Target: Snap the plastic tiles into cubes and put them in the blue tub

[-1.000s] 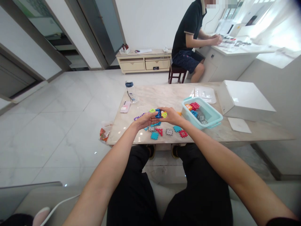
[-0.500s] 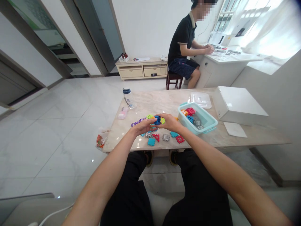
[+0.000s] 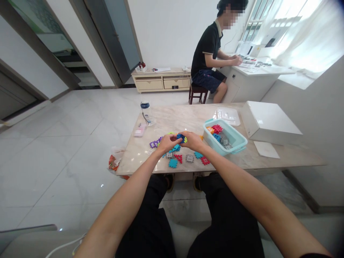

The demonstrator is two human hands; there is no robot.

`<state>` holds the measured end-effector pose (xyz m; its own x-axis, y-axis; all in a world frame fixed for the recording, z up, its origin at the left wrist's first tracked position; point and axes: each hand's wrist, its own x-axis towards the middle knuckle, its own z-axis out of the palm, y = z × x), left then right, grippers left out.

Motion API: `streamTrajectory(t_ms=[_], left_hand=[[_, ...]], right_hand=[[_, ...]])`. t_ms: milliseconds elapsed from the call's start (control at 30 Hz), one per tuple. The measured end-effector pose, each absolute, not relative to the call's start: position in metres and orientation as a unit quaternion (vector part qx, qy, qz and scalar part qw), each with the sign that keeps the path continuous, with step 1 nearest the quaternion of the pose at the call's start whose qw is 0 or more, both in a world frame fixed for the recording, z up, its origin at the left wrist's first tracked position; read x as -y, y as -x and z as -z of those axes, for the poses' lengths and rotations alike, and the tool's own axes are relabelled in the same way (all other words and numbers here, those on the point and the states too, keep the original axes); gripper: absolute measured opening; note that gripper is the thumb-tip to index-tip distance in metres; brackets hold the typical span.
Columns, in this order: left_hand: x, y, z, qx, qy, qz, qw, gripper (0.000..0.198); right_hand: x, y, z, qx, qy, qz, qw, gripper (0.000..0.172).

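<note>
- Place: a home; it looked like the living room.
- Floor (image 3: 67, 154): was laid in pale, marble-veined tiles.
- Cabinet (image 3: 149, 85): low, cream, stood against a plain white wall (image 3: 163, 36).
- Door (image 3: 103, 39): was grey; a doorway (image 3: 63, 53) further left gave onto another room.
- Window (image 3: 252, 31): was barred, hung with sheer white curtains (image 3: 301, 37).
- Worktop (image 3: 169, 114): was low, stone-patterned, and carried a drinking bottle (image 3: 146, 114).
- Seat (image 3: 178, 231): pale, sofa-like, showed beneath the camera wearer.
- Stool (image 3: 199, 89): was dark, occupied by a person (image 3: 208, 46) in shorts.

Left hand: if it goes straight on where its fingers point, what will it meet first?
The left hand would first meet the dark blue, toothed plastic piece it holds; beyond, probably the right hand, though depth is unclear.
</note>
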<state>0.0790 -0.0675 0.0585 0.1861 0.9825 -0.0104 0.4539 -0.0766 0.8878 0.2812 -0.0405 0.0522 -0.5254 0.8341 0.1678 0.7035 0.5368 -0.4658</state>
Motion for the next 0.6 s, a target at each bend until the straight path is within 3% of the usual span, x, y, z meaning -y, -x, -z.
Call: streamTrajectory(t_ms=[100,167,600], left_hand=[[0.072,-0.080,-0.061,-0.609,-0.700,-0.274,0.253,0.034],[0.074,-0.081,-0.062,-0.626,-0.705,-0.252,0.220,0.035],[0.068,-0.076,-0.061,-0.657,-0.650,-0.257,0.282,0.036]], right_hand=[[0.041,-0.276,-0.052,0.865,0.449,-0.162,0.152,0.054],[0.041,-0.272,-0.054,0.870,0.452,-0.148,0.129,0.051],[0.046,-0.258,-0.050,0.879,0.446,-0.113,0.121,0.051]])
